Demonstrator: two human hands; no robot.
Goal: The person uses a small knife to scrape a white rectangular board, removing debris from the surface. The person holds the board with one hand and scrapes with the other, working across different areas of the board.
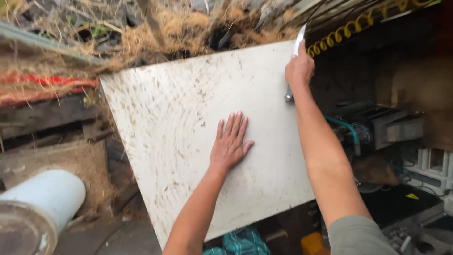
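Note:
A large white board [179, 137], streaked with dirt and fibres, lies tilted in front of me. My left hand [230, 141] rests flat on its middle, fingers spread. My right hand [299, 71] is at the board's right upper edge, closed around the handle of a knife [298, 38] whose pale blade points up past the board's top corner; the handle's metal end shows below my fist.
Heaps of brown coconut fibre [179, 28] lie beyond the board. A white cylinder [45, 198] sits at lower left, a yellow coiled cable [358, 23] at upper right, and a machine with a teal hose [349, 130] to the right.

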